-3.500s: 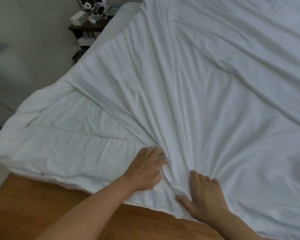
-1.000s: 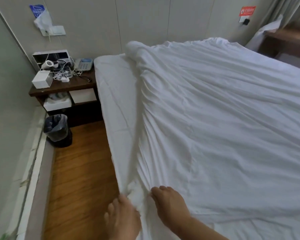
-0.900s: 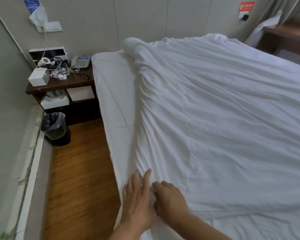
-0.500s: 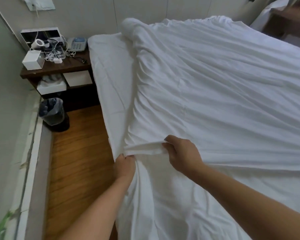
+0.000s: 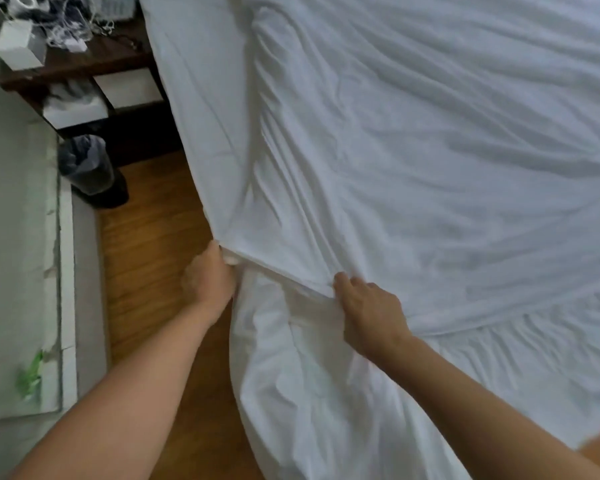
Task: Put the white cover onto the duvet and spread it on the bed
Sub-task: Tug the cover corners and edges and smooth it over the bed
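Two layers: a wrinkled white cover (image 5: 413, 150) lies over most of the bed (image 5: 194, 81), and the puffier duvet (image 5: 309, 393) bulges out from under its hem at the near corner, hanging off the bed edge toward the floor (image 5: 146, 254).
Bed: the bare sheet shows as a strip along the left side, between the cover and the nightstand (image 5: 84, 60).
Cover: its open hem runs as a taut line between the two hands, then carries on to the right across the bed; long creases fan from the grip up toward the far end.
Duvet: much of what shows sits outside the cover at the near end, so I'd say the covering step is only partly done here.
Left hand (image 5: 207, 280): fingers curled round the corner of the hem, just off the bed's edge over the floor.
Right hand (image 5: 371, 306): fingers pinching the same hem further in, knuckles up, resting on the duvet.
Hands together or apart: apart, each clamped on the hem, with the cloth stretched between them.
Step in hand: by the look of it, drawing the cover's mouth down over the duvet's near corner.
Next move: likely a pull toward the person while the corner is fed inside; the loose bulge could bunch unless it is tucked first.
Room bits: a bin (image 5: 87, 164) stands beside the nightstand, well clear.
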Available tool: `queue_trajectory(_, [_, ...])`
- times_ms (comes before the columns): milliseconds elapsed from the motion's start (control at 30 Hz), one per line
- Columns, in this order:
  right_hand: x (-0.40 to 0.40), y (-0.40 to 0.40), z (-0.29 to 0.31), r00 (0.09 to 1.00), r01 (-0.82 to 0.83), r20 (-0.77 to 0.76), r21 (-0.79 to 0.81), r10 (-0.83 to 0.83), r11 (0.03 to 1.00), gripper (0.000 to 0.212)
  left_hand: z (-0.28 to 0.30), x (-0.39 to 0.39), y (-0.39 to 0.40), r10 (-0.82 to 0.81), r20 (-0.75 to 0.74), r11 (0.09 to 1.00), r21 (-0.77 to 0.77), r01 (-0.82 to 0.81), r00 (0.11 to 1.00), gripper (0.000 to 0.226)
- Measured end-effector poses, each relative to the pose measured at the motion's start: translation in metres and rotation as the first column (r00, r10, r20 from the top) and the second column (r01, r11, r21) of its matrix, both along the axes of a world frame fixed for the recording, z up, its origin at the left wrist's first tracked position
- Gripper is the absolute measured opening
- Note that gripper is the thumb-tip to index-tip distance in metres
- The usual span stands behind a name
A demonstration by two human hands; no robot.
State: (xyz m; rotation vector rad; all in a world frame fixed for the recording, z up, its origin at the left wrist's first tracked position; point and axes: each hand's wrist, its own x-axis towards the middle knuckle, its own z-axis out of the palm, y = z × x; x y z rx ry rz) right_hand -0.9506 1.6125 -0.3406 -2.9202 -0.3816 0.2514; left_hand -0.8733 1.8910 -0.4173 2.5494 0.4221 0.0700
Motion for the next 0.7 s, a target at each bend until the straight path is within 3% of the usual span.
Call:
queue_trajectory(33, [-0.005,-0.016,-0.009,0.998,0.068,0.019,-0.028,-0.067,0.997,0.036,-0.013,-0.012,0.015,-0.095,-0.072,0.982,0.157,0.106,0.993,0.015])
queue_trajectory(67, [-0.009,-0.029,-0.013,0.992,0.12,0.037,-0.039,-0.118,0.992,0.031,-0.022,-0.024,0.023,-0.135,-0.143,0.963,0.215,0.164,0.98,0.021])
queue_trajectory(200, [-0.037,-0.042,-0.01,0.985,0.031,0.168,0.071,-0.043,0.997,0.015,-0.042,-0.045,0.0,-0.034,-0.28,0.999,-0.047,0.021,0.959,0.026])
queue_trajectory(333, [-0.064,-0.028,-0.013,0.997,0.075,-0.02,0.139,-0.072,0.987,0.031,-0.034,-0.05,-0.018,-0.009,-0.359,0.987,-0.151,-0.049,0.933,0.031])
queue_trajectory(400, [-0.058,-0.03,-0.014,0.973,0.149,-0.194,0.139,-0.121,0.979,0.056,-0.027,-0.049,-0.016,-0.038,-0.411,0.987,-0.159,-0.03,0.911,0.03])
queue_trajectory(433, [-0.055,-0.025,-0.012,0.976,0.118,-0.194,0.071,-0.102,0.99,0.068,-0.023,-0.046,-0.014,-0.064,-0.446,0.991,-0.131,0.006,0.893,0.03])
queue_trajectory(500, [-0.028,-0.015,-0.007,0.913,0.28,-0.336,0.103,-0.232,0.954,0.058,-0.018,-0.036,-0.008,-0.146,-0.517,0.989,-0.089,0.117,0.844,0.037])
queue_trajectory(533, [-0.014,-0.007,-0.006,0.877,0.388,-0.372,0.172,-0.305,0.906,0.058,-0.014,-0.023,-0.002,-0.202,-0.589,0.979,-0.089,0.185,0.782,0.042])
queue_trajectory(600, [0.03,0.013,0.008,0.84,0.378,-0.491,0.228,-0.229,0.897,0.054,0.006,0.023,0.014,-0.307,-0.8,0.924,-0.119,0.364,0.516,0.05])
queue_trajectory(667, [0.082,0.041,0.029,0.923,0.307,-0.329,0.311,-0.201,0.9,0.053,0.046,0.088,0.028,-0.338,-0.92,0.864,-0.219,0.453,0.2,0.058])
queue_trajectory(700, [0.109,0.052,0.029,0.945,0.317,-0.187,0.328,-0.268,0.89,0.059,0.069,0.118,0.029,-0.374,-0.916,0.836,-0.266,0.48,0.145,0.062])
